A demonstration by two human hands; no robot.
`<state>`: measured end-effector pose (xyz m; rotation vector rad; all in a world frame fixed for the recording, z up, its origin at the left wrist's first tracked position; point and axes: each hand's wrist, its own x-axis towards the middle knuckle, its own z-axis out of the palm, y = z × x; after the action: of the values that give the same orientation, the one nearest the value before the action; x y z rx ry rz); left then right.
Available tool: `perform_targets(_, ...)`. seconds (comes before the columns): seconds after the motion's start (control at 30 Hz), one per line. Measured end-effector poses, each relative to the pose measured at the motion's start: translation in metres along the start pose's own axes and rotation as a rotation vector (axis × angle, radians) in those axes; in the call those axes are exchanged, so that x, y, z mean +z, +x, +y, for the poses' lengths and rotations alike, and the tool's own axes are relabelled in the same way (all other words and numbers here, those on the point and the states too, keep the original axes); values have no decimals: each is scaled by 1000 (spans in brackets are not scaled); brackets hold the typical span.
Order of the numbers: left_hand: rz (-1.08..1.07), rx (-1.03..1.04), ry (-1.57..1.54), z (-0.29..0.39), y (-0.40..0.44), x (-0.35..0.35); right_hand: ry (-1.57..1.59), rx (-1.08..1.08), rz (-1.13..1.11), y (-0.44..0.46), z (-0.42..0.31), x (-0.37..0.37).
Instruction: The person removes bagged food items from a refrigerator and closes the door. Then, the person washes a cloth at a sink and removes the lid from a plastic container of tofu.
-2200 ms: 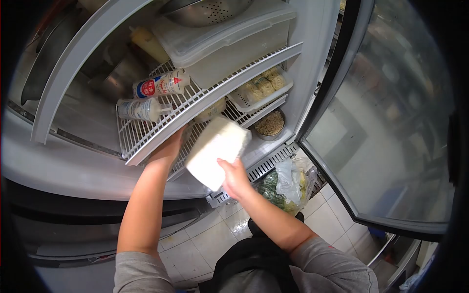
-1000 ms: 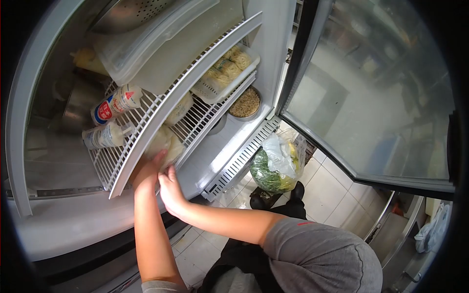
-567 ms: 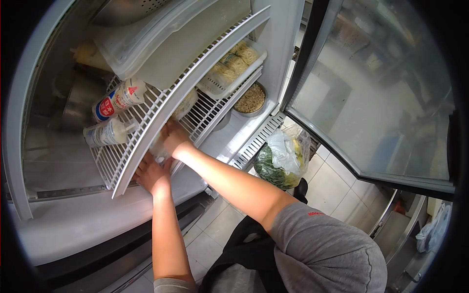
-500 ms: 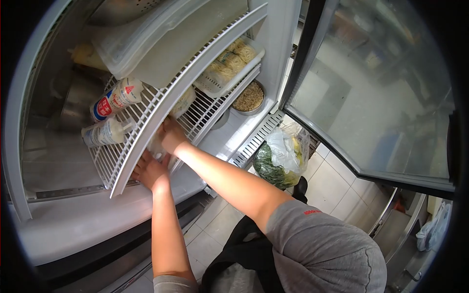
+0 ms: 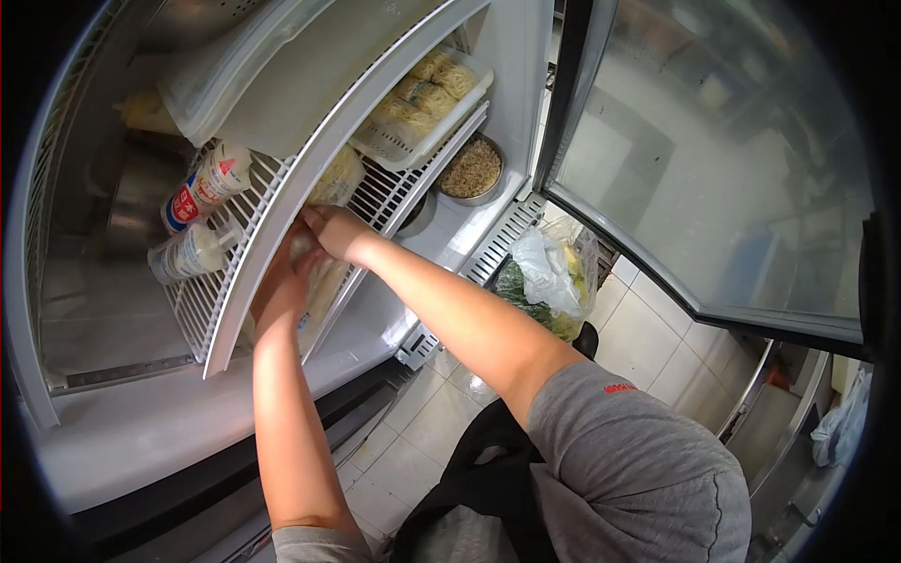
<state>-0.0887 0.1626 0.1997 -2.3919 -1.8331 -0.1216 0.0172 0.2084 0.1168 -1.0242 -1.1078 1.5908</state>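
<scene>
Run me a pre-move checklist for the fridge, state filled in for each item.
1. Door open and away from both arms: ok; the glass door stands wide open.
2. Firm hold on the pale package: cannot tell; left hand and right hand are close together beside it, fingers partly hidden.
3. Noodle tray clear of the hands: ok; it sits apart from them.
4. Bottles clear of the hands: ok; the red-and-blue labelled bottle and the paler bottle rest on the upper shelf.
5. Space by the feet clear: not ok; a bag of greens sits near a shoe.
</scene>
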Motion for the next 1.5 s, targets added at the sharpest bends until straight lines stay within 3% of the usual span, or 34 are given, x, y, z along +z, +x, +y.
perform_targets(0.03,-26,14,-92,-5,3,-1,3,1,-4,9,11,2)
perform_targets(0.1,-54,-13,-83,-8,2,-8,-281,-313,123,18,22,7)
perform_targets(0.23,-131,-172,-83,-9,-4,-17,-195,-275,192,7,25,14)
perform_targets(0.3,-104,-186,-2,-17,-6,-13,-585,-319,185,8,22,14)
perform_targets(0.37,41,-348,-24,-39,-6,4,-681,-379,270,-4,20,7)
perform_targets(0.43,52,-293,-4,-44,-5,7,-1188,-402,209,-25,15,-14)
perform_targets(0.47,57,-266,4,-42,-5,7,-1213,-427,191,-29,12,-20)
perform_targets(0.5,62,-239,12,-37,-4,5,-1208,-424,194,-30,14,-22)
perform_targets(0.57,-76,47,128,-1,-1,-14,-1075,-544,235,-30,17,-26)
perform_targets(0.6,-80,52,131,2,1,-15,-1070,-540,239,-30,18,-26)
perform_targets(0.8,-100,51,54,12,6,-32,-1058,-569,253,-32,19,-25)
perform_targets(0.87,-137,-37,-130,12,6,-37,-1089,-530,244,-33,18,-24)
perform_targets(0.97,-251,-102,-39,18,5,-45,-1086,-493,224,-33,17,-24)
perform_targets(1.1,-233,-111,-46,8,4,-43,-1075,-468,224,-34,17,-24)
perform_targets(1.2,-89,44,-80,-2,5,-35,-1072,-467,216,-34,16,-25)
perform_targets(1.27,-190,-104,-74,9,6,-41,-1074,-448,195,-33,16,-24)
perform_targets(1.4,-181,-34,27,21,3,-39,-1050,-464,209,-35,16,-25)
perform_targets(1.5,-178,-179,27,21,3,-25,-1091,-477,219,-31,20,-24)
